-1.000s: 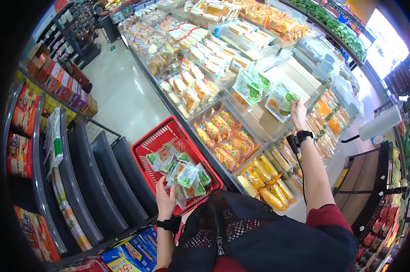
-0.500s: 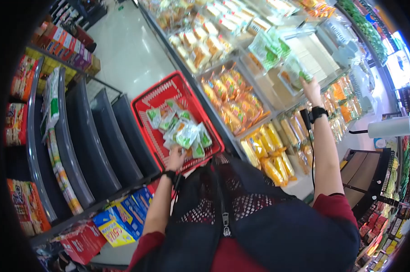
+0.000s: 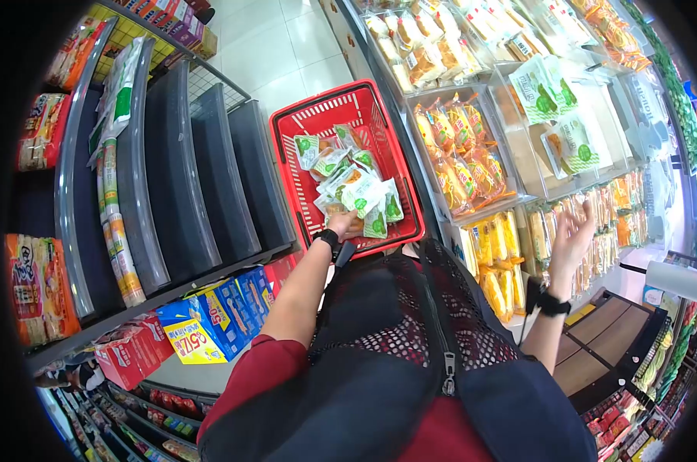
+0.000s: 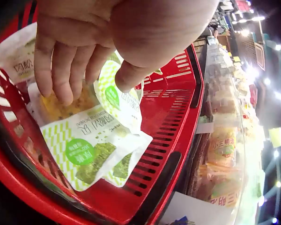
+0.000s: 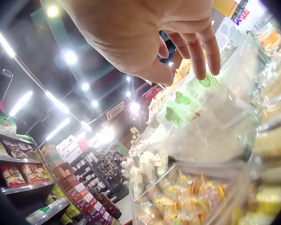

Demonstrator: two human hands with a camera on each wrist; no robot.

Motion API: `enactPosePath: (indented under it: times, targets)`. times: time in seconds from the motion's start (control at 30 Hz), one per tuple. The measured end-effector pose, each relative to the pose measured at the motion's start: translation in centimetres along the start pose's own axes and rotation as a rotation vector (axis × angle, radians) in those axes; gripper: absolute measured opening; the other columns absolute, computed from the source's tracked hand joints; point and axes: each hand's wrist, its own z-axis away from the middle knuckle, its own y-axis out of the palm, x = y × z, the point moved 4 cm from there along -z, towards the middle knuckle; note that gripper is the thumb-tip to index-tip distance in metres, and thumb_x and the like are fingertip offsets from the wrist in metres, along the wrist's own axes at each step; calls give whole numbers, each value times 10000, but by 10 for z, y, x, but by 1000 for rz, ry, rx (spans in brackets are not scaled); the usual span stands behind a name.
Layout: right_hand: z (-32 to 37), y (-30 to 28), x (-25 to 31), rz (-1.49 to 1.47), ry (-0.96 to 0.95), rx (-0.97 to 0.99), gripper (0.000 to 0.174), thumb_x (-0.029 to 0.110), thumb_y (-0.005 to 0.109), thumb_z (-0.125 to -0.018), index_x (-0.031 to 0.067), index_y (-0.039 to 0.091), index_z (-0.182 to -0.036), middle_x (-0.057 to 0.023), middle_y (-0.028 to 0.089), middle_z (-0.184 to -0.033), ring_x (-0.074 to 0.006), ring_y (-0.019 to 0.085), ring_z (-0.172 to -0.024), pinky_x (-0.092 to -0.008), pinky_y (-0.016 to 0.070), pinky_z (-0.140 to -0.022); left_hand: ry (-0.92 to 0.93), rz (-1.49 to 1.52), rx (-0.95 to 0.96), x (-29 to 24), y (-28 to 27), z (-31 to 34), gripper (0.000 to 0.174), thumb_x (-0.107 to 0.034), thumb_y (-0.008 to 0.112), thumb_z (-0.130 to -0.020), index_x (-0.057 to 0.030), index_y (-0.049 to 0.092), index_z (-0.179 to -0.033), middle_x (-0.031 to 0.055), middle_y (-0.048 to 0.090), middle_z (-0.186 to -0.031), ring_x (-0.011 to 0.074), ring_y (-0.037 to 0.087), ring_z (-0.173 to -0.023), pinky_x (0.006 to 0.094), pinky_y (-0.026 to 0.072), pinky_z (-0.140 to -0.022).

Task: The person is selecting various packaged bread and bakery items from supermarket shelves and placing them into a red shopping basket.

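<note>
My left hand (image 3: 344, 224) is inside a red shopping basket (image 3: 325, 98), over a pile of white-and-green snack packets (image 3: 356, 189). In the left wrist view its fairly straight fingers touch one packet (image 4: 79, 145) with a yellowish food showing in its window, and the thumb lies apart beside another packet. My right hand (image 3: 571, 235) is raised with loosely bent fingers and nothing in them, on the near side of a clear display bin. A matching packet (image 3: 571, 146) lies in that bin, and more green-and-white packets (image 3: 544, 85) are behind it.
Left of the basket stand dark shelves (image 3: 163, 169) with bagged goods. Clear bins of orange-wrapped buns (image 3: 460, 154), sandwiches (image 3: 433, 50) and yellow-wrapped breads (image 3: 496, 254) line the display at right. A white roll (image 3: 678, 282) juts out at far right.
My right hand has let go of the packet at the bin and drawn back toward me. My left hand has moved further into the basket over the packets. The view has swung to the left.
</note>
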Motion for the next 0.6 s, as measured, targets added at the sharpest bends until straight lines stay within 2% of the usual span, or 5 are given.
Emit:
enactPosePath:
  times: [0.07,0.27,0.43,0.53,0.6]
  targets:
    - [27,11,11,-24,-2,59,488,53,602,-883,13,403,-1327,-161,461,-1241,-196,595,-930,-293,529,-769,-169,-53,99,4,7,-13,527,-388,597,-898,-14,479,-1250,198,592,-1160,300,621,-1012,388,539,-747]
    - [56,43,47,-138,-43,294,320,-36,580,-851,19,543,-1164,-123,567,-1035,-179,611,-820,-277,521,-690,-50,13,111,16,22,-58,460,-386,586,-902,-10,528,-1159,131,654,-1027,236,646,-851,372,521,-653]
    - [58,58,80,-157,-127,404,259,-14,579,-861,12,567,-1118,-123,593,-1037,-186,618,-819,-284,511,-683,-228,97,61,5,24,-36,273,-316,572,-918,-57,595,-1002,80,656,-801,200,597,-639,345,489,-549]
    - [57,70,86,-183,-179,489,236,-5,587,-861,8,577,-1097,-121,623,-1005,-194,629,-815,-293,513,-698,-137,172,101,61,-5,-150,275,-379,541,-919,-105,560,-931,19,626,-732,164,579,-580,298,467,-548]
    - [64,81,89,-279,-88,565,202,10,591,-864,0,603,-1065,-126,666,-934,-209,652,-806,-305,516,-727,-99,372,168,15,17,-89,222,-328,555,-918,-106,558,-905,17,621,-723,165,590,-614,300,482,-589]
